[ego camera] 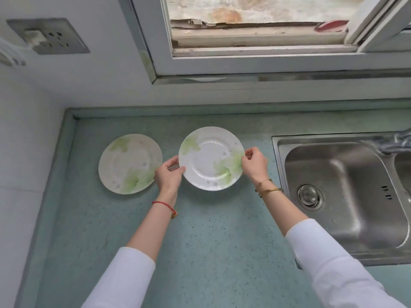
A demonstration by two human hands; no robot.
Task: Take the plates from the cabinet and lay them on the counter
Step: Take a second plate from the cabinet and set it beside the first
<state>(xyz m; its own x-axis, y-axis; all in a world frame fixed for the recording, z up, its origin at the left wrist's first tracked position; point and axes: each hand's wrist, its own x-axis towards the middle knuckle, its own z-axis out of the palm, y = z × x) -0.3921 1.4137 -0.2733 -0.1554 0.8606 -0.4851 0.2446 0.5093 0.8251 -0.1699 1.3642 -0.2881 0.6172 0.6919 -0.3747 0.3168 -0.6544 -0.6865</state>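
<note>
A white plate with green leaf print lies flat on the blue-green speckled counter, at the left. A second plate of the same pattern is held just above the counter to its right, a shadow showing beneath it. My left hand pinches this plate's left rim and my right hand pinches its right rim. The cabinet is out of view.
A steel sink is set into the counter at the right, with a tap at its far edge. A window is above the back wall. A wall socket is at the upper left. White wall borders the counter's left side.
</note>
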